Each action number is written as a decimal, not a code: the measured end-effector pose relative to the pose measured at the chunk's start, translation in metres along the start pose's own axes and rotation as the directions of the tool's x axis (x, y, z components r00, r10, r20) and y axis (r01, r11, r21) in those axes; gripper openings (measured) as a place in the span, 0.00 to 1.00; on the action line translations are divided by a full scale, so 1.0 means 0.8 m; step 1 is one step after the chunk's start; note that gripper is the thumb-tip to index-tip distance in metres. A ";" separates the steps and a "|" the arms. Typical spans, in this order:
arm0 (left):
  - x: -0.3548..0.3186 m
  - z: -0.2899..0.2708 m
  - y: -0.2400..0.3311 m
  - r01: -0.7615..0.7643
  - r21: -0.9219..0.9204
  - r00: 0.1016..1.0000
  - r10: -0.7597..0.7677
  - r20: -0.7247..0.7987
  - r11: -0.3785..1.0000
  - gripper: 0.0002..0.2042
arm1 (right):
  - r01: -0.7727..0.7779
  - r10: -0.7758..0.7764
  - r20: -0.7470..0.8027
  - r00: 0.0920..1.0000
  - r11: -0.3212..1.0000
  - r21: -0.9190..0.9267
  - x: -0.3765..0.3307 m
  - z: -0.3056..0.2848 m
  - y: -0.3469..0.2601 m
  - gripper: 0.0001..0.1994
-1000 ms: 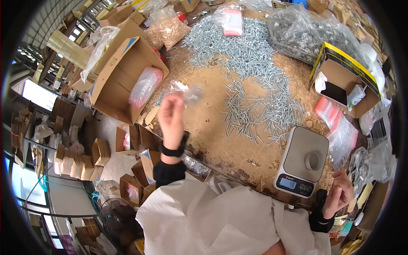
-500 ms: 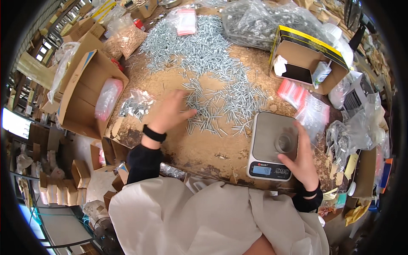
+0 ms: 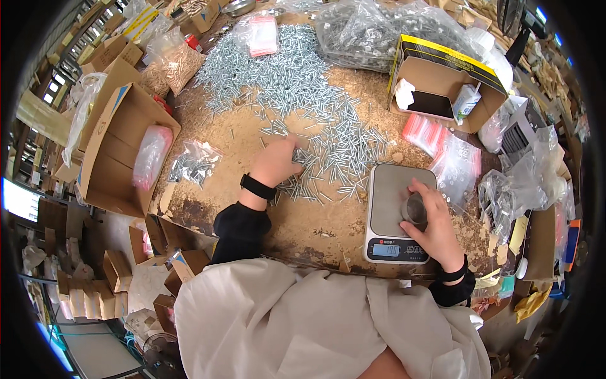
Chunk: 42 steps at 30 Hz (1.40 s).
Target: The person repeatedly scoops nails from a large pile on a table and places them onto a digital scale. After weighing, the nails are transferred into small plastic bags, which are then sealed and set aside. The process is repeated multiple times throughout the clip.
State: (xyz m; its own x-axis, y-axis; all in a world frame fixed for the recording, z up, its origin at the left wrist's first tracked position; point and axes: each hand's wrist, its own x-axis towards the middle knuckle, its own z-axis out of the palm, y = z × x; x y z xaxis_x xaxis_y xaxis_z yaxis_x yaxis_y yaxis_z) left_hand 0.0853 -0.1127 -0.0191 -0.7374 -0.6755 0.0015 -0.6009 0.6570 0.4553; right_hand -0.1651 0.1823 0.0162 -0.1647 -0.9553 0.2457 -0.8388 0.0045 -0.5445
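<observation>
In the head view, the left hand [image 3: 274, 163] is right of the upper-left carton [image 3: 101, 180], near the centre of the frame, its fingers bent down into the near edge of the screws [image 3: 353, 136] — whether it has hold of any, I cannot tell. The screws spread over the surface [image 3: 297, 221] from the upper middle down to the centre. Right of centre, the right hand [image 3: 437, 235] curls round the small round cup [image 3: 412, 208], thumb and fingers at its sides; the cup stands on the scale [image 3: 388, 189], whose display is lit. A clear bag [image 3: 194, 164] of grey parts lies left of the left hand. Just beside the scale, to its upper right, lie red-edged bags [image 3: 456, 161] — with a yellow-and-black box [image 3: 499, 104] above them.
</observation>
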 end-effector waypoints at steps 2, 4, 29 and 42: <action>0.001 0.005 0.003 -0.081 -0.024 0.996 0.080 -0.027 0.996 0.24 | 0.006 -0.006 0.002 1.000 1.000 -0.002 -0.001 -0.001 0.000 0.40; 0.003 0.007 0.005 -0.107 0.000 0.994 0.107 -0.023 0.994 0.22 | -0.009 0.009 0.009 1.000 1.000 0.016 -0.002 -0.003 -0.001 0.40; 0.011 -0.003 0.013 -0.259 -0.501 0.965 0.205 -0.161 0.826 0.12 | -0.055 0.057 -0.009 0.998 0.986 0.160 -0.012 -0.020 -0.017 0.40; -0.025 -0.004 0.192 -0.502 -0.636 0.838 0.511 -0.190 0.586 0.15 | -0.081 0.080 0.017 0.997 0.915 0.395 0.049 0.009 -0.059 0.26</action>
State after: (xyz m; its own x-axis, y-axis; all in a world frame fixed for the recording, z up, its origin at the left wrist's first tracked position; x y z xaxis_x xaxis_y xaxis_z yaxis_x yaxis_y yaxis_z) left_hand 0.0087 0.0004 0.0535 -0.8666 -0.2941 0.4031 0.2137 0.5112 0.8325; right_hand -0.1284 0.1426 0.0453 -0.2226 -0.9568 0.1872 -0.5489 -0.0357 -0.8351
